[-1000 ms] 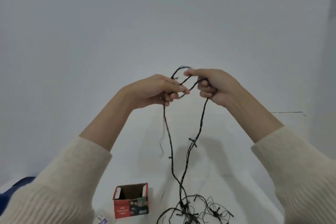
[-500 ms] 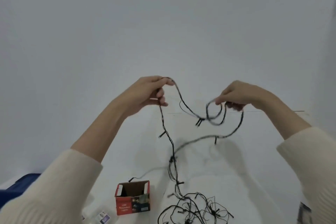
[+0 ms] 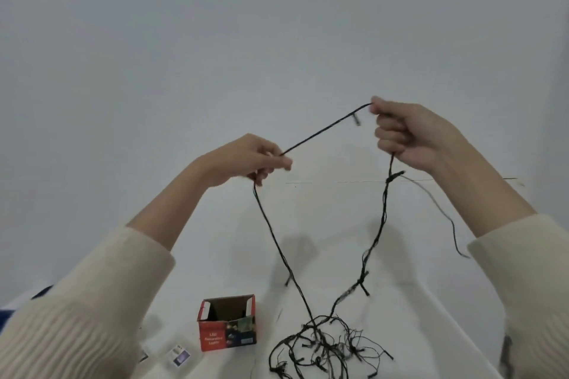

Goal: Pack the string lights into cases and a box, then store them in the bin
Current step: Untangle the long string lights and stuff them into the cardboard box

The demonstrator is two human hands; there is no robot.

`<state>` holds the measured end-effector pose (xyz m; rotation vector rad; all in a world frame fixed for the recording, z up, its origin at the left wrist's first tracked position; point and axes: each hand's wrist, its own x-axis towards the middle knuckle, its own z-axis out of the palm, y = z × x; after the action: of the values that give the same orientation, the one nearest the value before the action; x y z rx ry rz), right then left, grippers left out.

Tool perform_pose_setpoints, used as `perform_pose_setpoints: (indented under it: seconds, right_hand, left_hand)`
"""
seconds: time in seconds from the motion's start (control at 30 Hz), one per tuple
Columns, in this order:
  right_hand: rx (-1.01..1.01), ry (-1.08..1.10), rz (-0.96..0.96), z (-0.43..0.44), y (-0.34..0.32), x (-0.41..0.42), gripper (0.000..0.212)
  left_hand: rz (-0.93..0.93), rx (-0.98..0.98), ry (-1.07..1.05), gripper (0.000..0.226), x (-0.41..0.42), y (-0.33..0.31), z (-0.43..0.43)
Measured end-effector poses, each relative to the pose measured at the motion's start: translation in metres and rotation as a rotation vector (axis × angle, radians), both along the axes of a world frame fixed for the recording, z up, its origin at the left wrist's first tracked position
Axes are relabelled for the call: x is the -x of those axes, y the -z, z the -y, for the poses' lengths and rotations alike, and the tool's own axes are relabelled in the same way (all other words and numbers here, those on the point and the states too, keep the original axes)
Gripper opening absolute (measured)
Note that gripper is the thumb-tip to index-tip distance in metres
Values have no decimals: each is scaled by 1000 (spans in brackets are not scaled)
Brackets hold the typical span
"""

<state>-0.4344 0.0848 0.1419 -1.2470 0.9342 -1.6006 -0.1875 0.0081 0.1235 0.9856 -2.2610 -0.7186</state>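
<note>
Fingers (image 3: 281,161) of left hand (image 3: 246,160) and right hand (image 3: 412,135) pinch string lights (image 3: 326,129) stretched between them; rest seemingly tangled below.

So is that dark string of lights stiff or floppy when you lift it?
Probably floppy: the string lights hang limp below the left hand and right hand, straight only where pulled between them. Likely light, since a pinch holds one side. The heap on the table looks apt to snag.

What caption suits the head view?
The left hand and right hand hold a stretch of string lights above their tangled pile, beside an open red box.
</note>
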Motion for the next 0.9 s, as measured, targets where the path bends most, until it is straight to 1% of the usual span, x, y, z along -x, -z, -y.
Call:
perform_pose_setpoints:
  seconds: [0.07, 0.1, 0.13, 0.17, 0.2, 0.27, 0.3, 0.33, 0.37, 0.4, 0.43, 0.47, 0.5, 0.53, 0.6, 0.63, 0.67, 0.7, 0.73, 0.77, 0.8, 0.83, 0.87, 0.9]
  right_hand:
    - [47, 88, 160, 3, 3, 14, 24]
    - [53, 129, 200, 4, 6, 18, 24]
    - [49, 192, 180, 7, 10, 22, 23]
    - [33, 269, 72, 8, 14, 23, 22]
    - [0, 349, -149, 8, 18, 22, 20]
    - [-77, 439, -711, 7, 25, 10, 14]
    - [-74, 418, -862, 7, 25, 1, 17]
    - [-45, 357, -885, 7, 23, -9, 28]
    - [-1, 252, -813, 3, 19, -19, 36]
    - [29, 125, -717, 1, 13, -29, 39]
    - [35, 19, -632, -2, 8, -36, 39]
    - [21, -38, -574, -3, 3, -38, 36]
    - [4, -52, -531, -4, -1, -38, 31]
    - [2, -28, -521, -6, -3, -37, 27]
    - [3, 64, -496, -6, -7, -29, 20]
    - [13, 112, -454, -6, -9, -23, 18]
    - [37, 169, -392, -7, -10, -18, 17]
    - [74, 231, -303, -7, -10, -14, 18]
    - [122, 298, -196, -7, -10, -9, 19]
    - [164, 356, -74, -6, -9, -5, 20]
    - [189, 410, 12, -6, -8, -1, 21]
    - [199, 467, 19, -4, -6, 2, 21]
    - [188, 516, -77, -2, -4, 4, 20]
    - [145, 550, -274, -1, -1, 5, 18]
  left_hand:
    - [145, -47, -6, 19, -15, 17, 11]
    - [207, -81, -12, 19, -21, 24, 15]
    - [228, -115, -16, 20, -24, 28, 17]
    - [190, -136, -23, 21, -25, 30, 18]
    - [102, -127, -31, 23, -21, 27, 16]
    - [-71, -14, -24, 25, -3, 10, 5]
    - [-94, 61, -1, 25, 9, -1, -2]
    - [-80, 132, 31, 24, 22, -13, -11]
    - [-47, 196, 59, 22, 35, -23, -20]
    - [-14, 255, 76, 21, 45, -32, -27]
    - [8, 301, 80, 20, 52, -39, -32]
    - [5, 322, 80, 20, 55, -44, -35]
    - [-28, 301, 83, 20, 55, -46, -35]
    - [-83, 243, 96, 20, 53, -46, -35]
    - [-191, 65, 141, 20, 45, -36, -30]
    - [-203, -24, 167, 19, 40, -26, -26]
    - [-174, -108, 193, 17, 34, -12, -20]
    - [-100, -191, 217, 17, 28, 2, -15]
    - [30, -263, 237, 18, 20, 16, -10]
    - [186, -305, 245, 20, 13, 28, -5]
    - [290, -309, 230, 22, 7, 35, -1]
    - [295, -285, 192, 23, 4, 37, 2]
    - [206, -235, 140, 23, 2, 34, 5]
    - [53, -161, 78, 23, 3, 26, 6]
